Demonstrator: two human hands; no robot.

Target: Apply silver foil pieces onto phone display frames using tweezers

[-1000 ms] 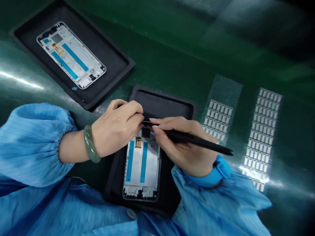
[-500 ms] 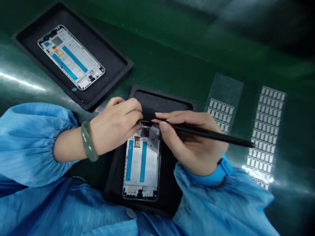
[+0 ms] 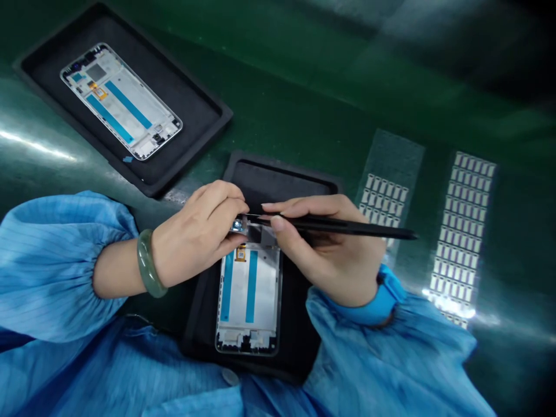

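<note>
A silver phone frame with two blue strips lies in the near black tray. My left hand is closed at the frame's top left corner, thumb below and fingers above, gripping that end of the frame. Black tweezers are pinched in my right hand, their tips pointing left at the frame's top edge, close to my left fingertips. What lies between the tips is too small to tell.
At the upper left, a second black tray holds another phone frame. On the right are two clear sheets of small parts, a partly filled one and a longer one.
The tweezers have swung to a flatter angle, and my right hand has shifted slightly left. My left thumb and fingers have parted a little, showing more of the frame's corner.
</note>
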